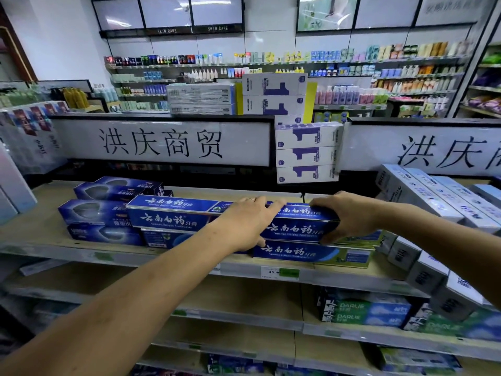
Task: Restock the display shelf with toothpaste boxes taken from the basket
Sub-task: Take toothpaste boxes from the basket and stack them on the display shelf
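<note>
Grip, left hand [249, 221]: fingers laid across the top of the blue toothpaste box [295, 229], thumb tucked down at its front lower edge, so it's pretty much clamped on the left end.
Grip, right hand [349, 215]: thumb on top, fingers curled under the right end of the same box, holding it tight.
Ring [252, 199]: thin band on one of the left hand's fingers.
Where the box is: lying flat and lengthwise at the front of the display shelf [46, 234], right on top of a blue-and-green box [311, 253].
Next door: a matching blue box [168, 213] sits just left of it at about the same height, end to end.
Further left: a small pile of dark blue boxes [97, 213], touching that neighbour.
Right side: white boxes [423, 196] leaning in a tilted row, close to the right wrist.
Behind: a white sign [162, 143] with big black characters, and a stack of white-and-purple boxes [306, 153] beside it.
Shelf edge: price tag [279, 272] just below the stacked boxes.
Lower shelf: green-and-blue Darlie boxes [363, 310] off to the right.
</note>
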A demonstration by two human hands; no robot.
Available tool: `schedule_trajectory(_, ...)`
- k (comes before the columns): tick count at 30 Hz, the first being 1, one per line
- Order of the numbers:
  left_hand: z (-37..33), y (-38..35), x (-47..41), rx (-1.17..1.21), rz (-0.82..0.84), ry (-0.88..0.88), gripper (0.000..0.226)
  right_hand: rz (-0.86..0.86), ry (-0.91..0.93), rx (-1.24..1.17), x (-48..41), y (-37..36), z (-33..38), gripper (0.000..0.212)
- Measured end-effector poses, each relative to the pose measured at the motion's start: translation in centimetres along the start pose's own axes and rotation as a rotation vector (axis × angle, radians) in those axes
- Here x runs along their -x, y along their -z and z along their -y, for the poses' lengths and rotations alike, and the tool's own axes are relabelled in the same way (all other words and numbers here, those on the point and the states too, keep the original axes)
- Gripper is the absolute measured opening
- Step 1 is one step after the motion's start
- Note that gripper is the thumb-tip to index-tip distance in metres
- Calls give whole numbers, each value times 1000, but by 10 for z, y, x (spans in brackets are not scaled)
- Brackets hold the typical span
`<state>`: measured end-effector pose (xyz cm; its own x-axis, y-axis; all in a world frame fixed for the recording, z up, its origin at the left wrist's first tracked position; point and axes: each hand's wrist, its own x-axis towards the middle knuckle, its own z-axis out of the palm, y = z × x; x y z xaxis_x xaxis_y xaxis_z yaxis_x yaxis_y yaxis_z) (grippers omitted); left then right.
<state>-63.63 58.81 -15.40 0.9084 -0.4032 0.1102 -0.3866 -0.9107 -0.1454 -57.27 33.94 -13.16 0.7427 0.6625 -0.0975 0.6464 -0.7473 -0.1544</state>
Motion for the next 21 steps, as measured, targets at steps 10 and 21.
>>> schedule_trajectory(10, -3, -9, 4, -77, -71, 16, 95, -42, -83, 209, 1, -9, 13, 74)
schedule_trajectory(21, -4, -6, 75, 193, -485, 83, 46, -496, 462, 290, 14, 7, 110, 63)
